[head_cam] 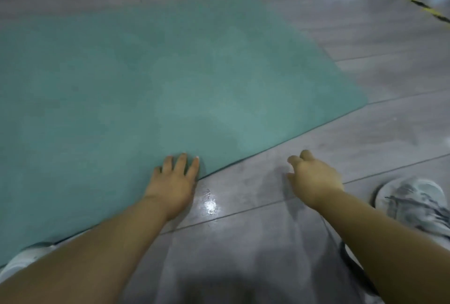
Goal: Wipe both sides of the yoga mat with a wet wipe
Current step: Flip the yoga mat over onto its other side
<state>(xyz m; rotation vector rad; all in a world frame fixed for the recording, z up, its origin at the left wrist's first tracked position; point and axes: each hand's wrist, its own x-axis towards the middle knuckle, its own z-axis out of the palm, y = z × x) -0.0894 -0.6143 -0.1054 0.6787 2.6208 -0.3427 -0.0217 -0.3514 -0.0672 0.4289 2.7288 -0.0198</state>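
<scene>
Nearest the camera, two bare forearms reach forward over grey plank floor (267,243). A pale sneaker (418,201) sits at the right edge. The left hand (174,179) lies flat, fingers straight and spread, on the near edge of the teal yoga mat (151,79). The right hand (314,174) hovers over bare floor just beside that edge, fingers loosely curled, holding nothing visible. No wet wipe is in view. The mat lies flat on the floor, one face up; its long axis appears to run leftward out of frame, the short end at the right. Progress judged: wiping cannot be confirmed; flipping appears to remain. Beyond, striped tape (414,4) crosses the floor.
</scene>
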